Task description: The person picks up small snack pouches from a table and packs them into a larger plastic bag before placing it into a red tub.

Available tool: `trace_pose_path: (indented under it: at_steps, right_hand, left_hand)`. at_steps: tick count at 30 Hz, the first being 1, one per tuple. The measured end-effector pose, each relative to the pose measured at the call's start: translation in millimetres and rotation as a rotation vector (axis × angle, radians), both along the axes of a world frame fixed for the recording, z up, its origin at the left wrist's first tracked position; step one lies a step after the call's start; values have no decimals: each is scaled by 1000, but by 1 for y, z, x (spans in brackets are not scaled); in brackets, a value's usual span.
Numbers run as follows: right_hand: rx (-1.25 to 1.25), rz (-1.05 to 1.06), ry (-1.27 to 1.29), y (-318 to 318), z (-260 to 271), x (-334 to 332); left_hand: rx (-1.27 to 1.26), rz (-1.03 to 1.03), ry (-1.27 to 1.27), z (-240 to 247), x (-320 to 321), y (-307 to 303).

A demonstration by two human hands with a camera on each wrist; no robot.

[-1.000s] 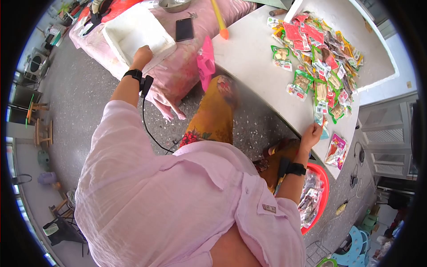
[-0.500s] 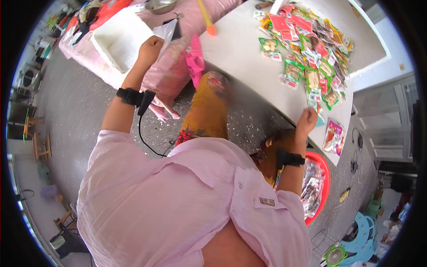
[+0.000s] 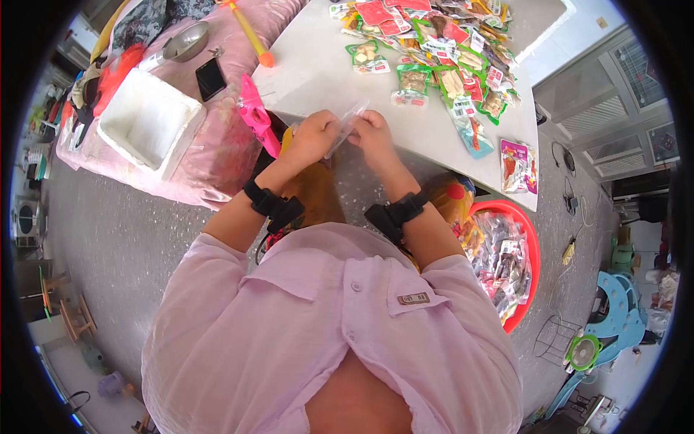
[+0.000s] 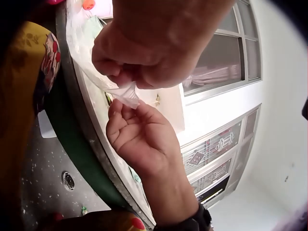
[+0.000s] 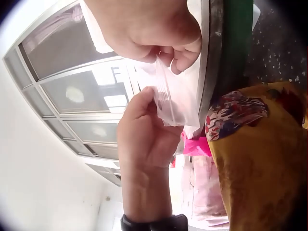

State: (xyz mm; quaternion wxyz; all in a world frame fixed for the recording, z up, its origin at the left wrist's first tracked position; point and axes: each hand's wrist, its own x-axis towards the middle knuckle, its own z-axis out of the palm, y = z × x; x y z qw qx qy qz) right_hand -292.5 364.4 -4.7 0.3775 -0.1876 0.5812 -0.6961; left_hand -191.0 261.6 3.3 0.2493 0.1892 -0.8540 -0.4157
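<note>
A clear, thin plastic bag (image 3: 349,124) is held between both hands at the front edge of the white table (image 3: 303,79). My left hand (image 3: 316,136) grips one side of it, with the fingers curled. Opposite, my right hand (image 3: 373,136) pinches the bag's edge between thumb and fingers. In the right wrist view, the bag (image 5: 179,108) hangs flat and see-through from the fingers. The left wrist view shows a gathered corner of the bag (image 4: 126,95) at the right hand's fingertips. Nothing shows inside the bag.
Several small food packets (image 3: 452,81) lie heaped on the table, with a purple packet (image 3: 515,166) near its right corner. A red basin (image 3: 533,253) of packets stands below. At left, a white foam box (image 3: 163,148), a phone (image 3: 210,78) and a metal pan (image 3: 188,42) rest on pink cloth.
My left hand left the foam box with the plastic bag and came across to the table edge. My right hand moved left from the packets and took hold of the bag. The view shifted right.
</note>
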Motion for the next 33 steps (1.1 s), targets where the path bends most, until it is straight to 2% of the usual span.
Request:
trace_pose_path:
  at_steps: [2, 5, 8, 11, 16, 17, 20, 22, 23, 25, 28, 32, 33]
  right_hand:
    - [-11, -53, -53, 1, -10, -9]
    - [-44, -135, -137, 3, -4, -12]
    - [-83, -112, -108, 0, -1, -11]
    - [-58, -82, 2, -5, -6, -14]
    - [69, -104, 434, -6, -23, -27]
    - [73, -87, 438, -5, -26, -31]
    - [84, -43, 474, -3, -18, -34]
    - [90, -23, 535, -2, -15, -38]
    - [97, -86, 589, -2, -17, -42]
    - [112, -212, 698, -4, -21, -50]
    - [157, -619, 1263, 4, -14, -72]
    - [431, -666, 1136, 21, -12, -120]
    - [513, -686, 1117, 22, -15, -129]
  left_hand:
    - [61, 47, 15, -5, -6, -5]
    - [-167, 79, 88, -5, -9, -9]
    - [-325, 87, 9, 10, -12, 20]
    - [-376, 2, -115, 10, -16, 29]
    - [-331, -62, -78, 0, -25, 19]
    - [-340, -89, -72, -1, -27, 17]
    - [-121, -100, -131, -2, -35, 15]
    - [-140, -31, -47, -3, -39, 12]
    - [-148, 4, -3, -3, -41, 11]
    - [-384, 74, 67, 1, -43, 4]
    - [-614, 146, 49, 16, -46, -8]
    - [-746, 105, -113, 13, -60, -12]
    - [-714, 89, -162, 5, -65, -11]
